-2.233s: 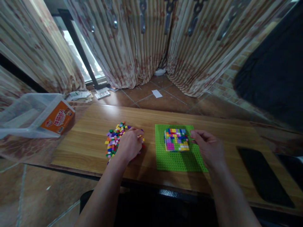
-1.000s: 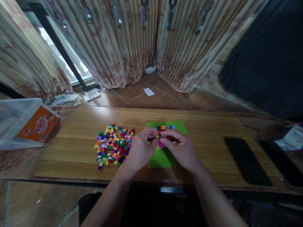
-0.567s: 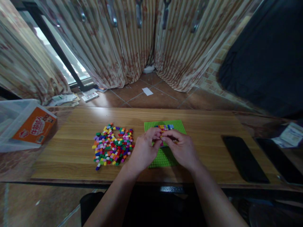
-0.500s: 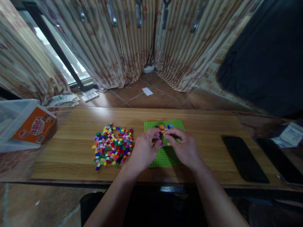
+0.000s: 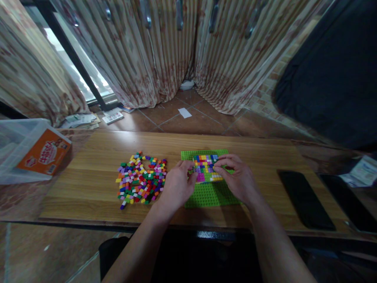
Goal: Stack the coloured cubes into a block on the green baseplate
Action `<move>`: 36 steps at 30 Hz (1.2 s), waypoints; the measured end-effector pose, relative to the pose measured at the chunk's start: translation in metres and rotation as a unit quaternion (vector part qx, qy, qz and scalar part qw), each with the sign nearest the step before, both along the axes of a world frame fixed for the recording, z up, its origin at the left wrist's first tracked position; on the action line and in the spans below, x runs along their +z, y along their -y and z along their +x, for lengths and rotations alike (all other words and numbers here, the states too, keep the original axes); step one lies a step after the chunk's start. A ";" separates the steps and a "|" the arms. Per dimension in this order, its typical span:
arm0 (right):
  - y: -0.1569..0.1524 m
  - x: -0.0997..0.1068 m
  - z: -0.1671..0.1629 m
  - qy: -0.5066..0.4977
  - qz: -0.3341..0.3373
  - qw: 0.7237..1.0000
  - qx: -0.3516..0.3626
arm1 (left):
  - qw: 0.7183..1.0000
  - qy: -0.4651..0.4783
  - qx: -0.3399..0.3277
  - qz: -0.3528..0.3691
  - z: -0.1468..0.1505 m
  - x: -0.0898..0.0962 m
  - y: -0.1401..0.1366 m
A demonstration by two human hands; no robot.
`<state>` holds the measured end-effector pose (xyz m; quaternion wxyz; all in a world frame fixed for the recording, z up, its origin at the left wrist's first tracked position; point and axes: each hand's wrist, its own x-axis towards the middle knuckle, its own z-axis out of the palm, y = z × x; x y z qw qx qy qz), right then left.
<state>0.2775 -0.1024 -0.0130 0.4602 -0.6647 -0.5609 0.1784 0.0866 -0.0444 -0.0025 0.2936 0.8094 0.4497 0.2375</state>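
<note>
A green studded baseplate [image 5: 203,196] lies on the table in front of me. On its upper half sits a flat, multicoloured panel of toy bricks [image 5: 205,167]. My left hand [image 5: 180,181] has its thumb and forefinger bent against the panel's left edge. At the right edge, my right hand [image 5: 237,176] holds thumb and forefinger close together on the panel's bricks. Whether a loose brick is between either pair of fingertips is too small to tell. Left of my left hand spreads a pile of loose coloured bricks [image 5: 141,179].
The wooden tabletop [image 5: 88,173] extends to both sides. A clear plastic tub [image 5: 26,125] with an orange label stands at the far left. Two dark flat objects lie at the right, the nearer black one [image 5: 304,198] on the board. Striped curtains [image 5: 165,59] hang beyond the table.
My hands have moved apart, the right one to the right, so more of the brick panel shows between them. The view has shifted slightly.
</note>
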 end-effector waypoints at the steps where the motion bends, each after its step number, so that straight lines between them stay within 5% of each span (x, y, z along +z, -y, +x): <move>1: 0.000 0.000 0.000 0.004 -0.004 1.000 -0.001 | 1.000 -0.004 -0.002 -0.002 0.000 0.000 0.000; 6: -0.001 -0.004 0.004 -0.014 -0.018 1.000 -0.015 | 1.000 -0.009 -0.005 0.002 -0.001 0.000 0.000; 10: -0.006 -0.010 0.001 -0.121 -0.041 0.990 -0.060 | 1.000 -0.013 -0.009 0.000 -0.001 -0.001 0.000; 17: -0.014 -0.009 -0.011 -0.369 -0.081 0.919 -0.111 | 1.000 -0.015 -0.014 -0.005 -0.002 -0.002 -0.001; 25: -0.014 -0.012 -0.011 -0.353 -0.072 0.925 -0.122 | 1.000 -0.025 -0.003 0.000 -0.007 -0.003 -0.004; 31: -0.010 -0.015 -0.008 -0.307 -0.065 0.945 -0.093 | 0.979 -0.139 0.124 0.085 -0.035 0.000 -0.024; 36: -0.007 -0.011 -0.004 -0.292 -0.070 0.949 -0.094 | 0.955 -0.231 0.144 0.120 -0.047 -0.002 -0.036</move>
